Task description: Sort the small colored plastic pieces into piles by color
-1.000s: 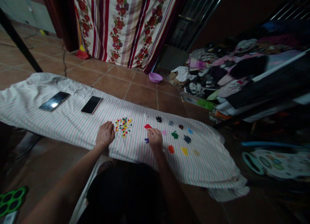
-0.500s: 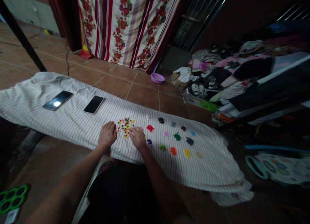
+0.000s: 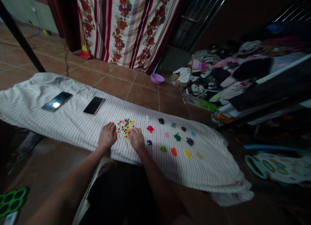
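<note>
Hands first: our left hand point(image 3: 107, 135) rests knuckles-up on the striped cloth point(image 3: 60, 124), fingers curled loosely and, as far as we can see, holding nothing. Our right hand point(image 3: 136, 139) lies close beside it, fingertips bent down at the near right edge of the mixed pile of small coloured pieces point(image 3: 124, 125); whether a piece is pinched there we cannot tell, the pieces being too small and the light too dim.

That pile sits just ahead of both hands, between them and slightly beyond, with the right hand touching its edge and the left just beside its left rim. It is a roundish scatter with no clear long axis.

Off to the right of the right hand lie sorted clusters, each of one colour: red point(image 3: 150, 129), purple point(image 3: 149, 142), green point(image 3: 177, 137), orange point(image 3: 173, 151), yellow point(image 3: 187, 153) among them. They lie apart in loose rows, and our right hand is much the nearer to them.

Far left on the cloth lie two phones point(image 3: 93, 105).
</note>
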A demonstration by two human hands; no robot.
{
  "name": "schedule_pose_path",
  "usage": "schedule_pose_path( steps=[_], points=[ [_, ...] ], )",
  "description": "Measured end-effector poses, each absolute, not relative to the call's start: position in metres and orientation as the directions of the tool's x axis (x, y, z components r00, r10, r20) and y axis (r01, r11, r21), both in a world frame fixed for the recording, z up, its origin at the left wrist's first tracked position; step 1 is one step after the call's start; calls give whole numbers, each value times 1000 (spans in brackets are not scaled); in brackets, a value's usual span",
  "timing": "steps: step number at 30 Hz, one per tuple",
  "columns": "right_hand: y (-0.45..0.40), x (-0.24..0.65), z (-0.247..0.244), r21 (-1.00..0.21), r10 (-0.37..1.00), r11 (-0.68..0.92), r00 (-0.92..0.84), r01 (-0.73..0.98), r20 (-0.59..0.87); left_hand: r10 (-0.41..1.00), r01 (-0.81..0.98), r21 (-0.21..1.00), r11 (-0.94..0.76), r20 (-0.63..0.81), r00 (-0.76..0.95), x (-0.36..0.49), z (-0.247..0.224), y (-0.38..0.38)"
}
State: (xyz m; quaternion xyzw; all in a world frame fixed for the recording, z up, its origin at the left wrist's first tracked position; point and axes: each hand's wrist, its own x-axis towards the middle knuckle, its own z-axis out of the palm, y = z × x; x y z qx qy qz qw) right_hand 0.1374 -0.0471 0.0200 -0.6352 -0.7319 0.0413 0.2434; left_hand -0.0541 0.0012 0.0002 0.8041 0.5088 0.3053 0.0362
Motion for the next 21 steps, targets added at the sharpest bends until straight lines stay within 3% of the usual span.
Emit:
schedule_pose_path(
  steps=[21],
  points=[
    [-46,193,12,-325,862,75,103,943,497,837,805,350,-479,460,298,-55,-2,2]
  ],
)
